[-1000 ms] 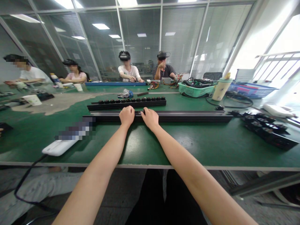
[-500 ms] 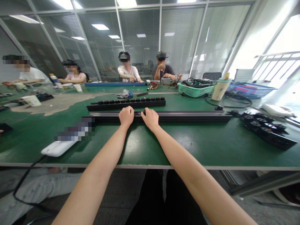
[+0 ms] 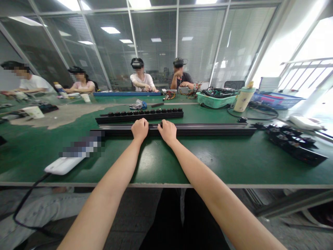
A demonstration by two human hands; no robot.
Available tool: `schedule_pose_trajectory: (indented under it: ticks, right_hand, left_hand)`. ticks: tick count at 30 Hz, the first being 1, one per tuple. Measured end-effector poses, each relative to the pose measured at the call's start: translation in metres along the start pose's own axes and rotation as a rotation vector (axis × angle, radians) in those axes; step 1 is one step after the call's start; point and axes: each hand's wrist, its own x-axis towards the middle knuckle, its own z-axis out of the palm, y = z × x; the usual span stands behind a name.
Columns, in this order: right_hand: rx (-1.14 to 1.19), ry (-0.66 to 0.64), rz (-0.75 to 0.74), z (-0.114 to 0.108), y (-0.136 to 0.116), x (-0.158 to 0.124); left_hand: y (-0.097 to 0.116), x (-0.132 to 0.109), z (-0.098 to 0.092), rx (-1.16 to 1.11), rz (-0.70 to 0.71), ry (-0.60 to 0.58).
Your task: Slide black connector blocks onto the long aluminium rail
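Observation:
A long black rail [image 3: 213, 131] lies across the green table in front of me. My left hand [image 3: 139, 129] is closed over its left-middle part, fingers curled down behind it. Just to the right, my right hand [image 3: 168, 131] is closed at the rail too, with a small black piece at its thumb and forefinger. The fingertips of both hands are mostly hidden. Behind the rail sits a shorter black strip [image 3: 140, 116] with a row of small black parts along its top.
At the left lies a white power strip [image 3: 61, 166] with a cable. Black parts [image 3: 291, 139] are piled at the right. Farther back stand a green basket [image 3: 217, 100], a cream bottle [image 3: 244, 100] and a paper cup [image 3: 33, 111]. Several people sit around the table.
My right hand has shifted very slightly to the right along the rail. My left hand stays where it was, and the view has moved a little.

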Motion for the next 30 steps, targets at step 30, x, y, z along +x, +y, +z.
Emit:
schedule_pose_trajectory:
  ticks: [30]
  right_hand:
    - [0.051, 0.032, 0.019, 0.0044, 0.0039, 0.0014]
  left_hand:
    - [0.0005, -0.0005, -0.0019, -0.030, -0.012, -0.012]
